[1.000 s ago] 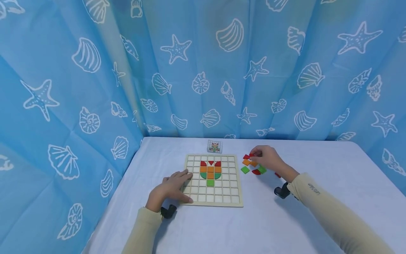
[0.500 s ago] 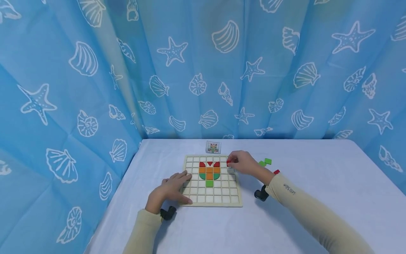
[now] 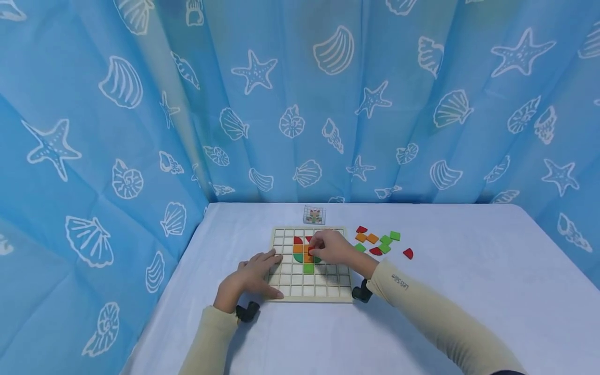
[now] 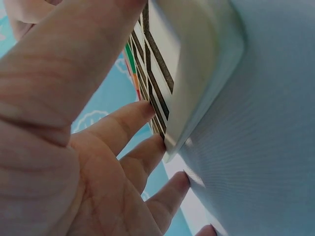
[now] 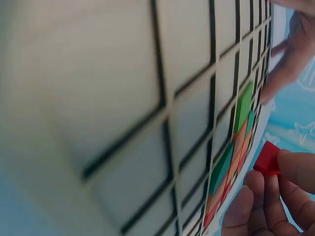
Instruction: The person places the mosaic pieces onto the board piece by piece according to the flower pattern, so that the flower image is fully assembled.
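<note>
A pale square grid board (image 3: 323, 299) lies on the table, with red, orange and green tiles set in its middle cells. My left hand (image 3: 253, 273) rests on the board's left edge, fingers spread, thumb near the front corner. In the left wrist view the fingertips touch the board's rim (image 4: 206, 73). Above the tile pattern, my right hand (image 3: 335, 247) pinches a small red tile (image 5: 267, 158) between thumb and fingers. The tile is lifted off the board in the right wrist view. The hand hides the right part of the pattern. A green square tile (image 3: 308, 268) sits at the pattern's bottom.
Behind the board lies a small picture card (image 3: 314, 215) with a gridded coloured pattern. Loose tiles lie to the right, among them an orange tile (image 3: 372, 238), a green tile (image 3: 395, 236) and a red rounded tile (image 3: 408, 253). A blue shell-print curtain (image 3: 290, 156) hangs behind the table.
My right hand has taken a red tile from the loose tiles and moved left with it, over the middle of the board. The left hand has stayed in place.
</note>
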Tool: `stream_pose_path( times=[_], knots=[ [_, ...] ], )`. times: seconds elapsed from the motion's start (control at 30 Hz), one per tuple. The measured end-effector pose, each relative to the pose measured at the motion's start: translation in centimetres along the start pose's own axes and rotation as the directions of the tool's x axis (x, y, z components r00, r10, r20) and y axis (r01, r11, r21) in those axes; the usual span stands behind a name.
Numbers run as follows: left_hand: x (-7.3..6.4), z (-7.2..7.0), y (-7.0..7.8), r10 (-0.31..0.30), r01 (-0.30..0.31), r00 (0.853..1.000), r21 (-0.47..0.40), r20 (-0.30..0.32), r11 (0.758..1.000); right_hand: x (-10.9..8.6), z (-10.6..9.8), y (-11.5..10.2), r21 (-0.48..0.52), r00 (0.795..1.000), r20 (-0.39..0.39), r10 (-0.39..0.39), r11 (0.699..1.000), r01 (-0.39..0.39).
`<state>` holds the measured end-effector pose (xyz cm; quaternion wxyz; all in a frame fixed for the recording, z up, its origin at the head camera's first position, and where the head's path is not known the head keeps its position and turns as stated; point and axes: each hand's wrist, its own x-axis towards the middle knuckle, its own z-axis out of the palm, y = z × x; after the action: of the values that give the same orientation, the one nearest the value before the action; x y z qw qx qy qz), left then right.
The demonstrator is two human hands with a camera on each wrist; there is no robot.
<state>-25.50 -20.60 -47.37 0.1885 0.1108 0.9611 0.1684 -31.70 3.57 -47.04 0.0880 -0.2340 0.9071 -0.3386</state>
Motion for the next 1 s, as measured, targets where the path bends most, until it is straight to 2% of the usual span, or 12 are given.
stream_pose_path(
  times=[0.2,0.47,0.83,1.0],
  knots=[
    [0.2,0.3,-0.2,0.002,-0.002,1.0,0.01,-0.003,1.0,-0.1,1.6,-1.1,0.029,0.999,0.03,-0.027,0.999,0.026],
    [0.0,0.2,-0.1,0.006,-0.006,1.0,0.014,-0.004,1.0,-0.1,2.6,-1.9,0.048,0.996,0.053,-0.068,0.997,0.065],
    [0.0,0.2,-0.2,0.022,-0.022,1.0,0.021,-0.006,1.0,0.0,3.4,-2.3,-0.033,0.996,0.072,-0.06,0.998,0.062],
    [0.0,0.1,-0.1,0.006,-0.006,1.0,0.014,-0.005,1.0,0.1,3.5,-2.3,-0.058,0.994,0.09,-0.061,0.996,0.067]
  ],
)
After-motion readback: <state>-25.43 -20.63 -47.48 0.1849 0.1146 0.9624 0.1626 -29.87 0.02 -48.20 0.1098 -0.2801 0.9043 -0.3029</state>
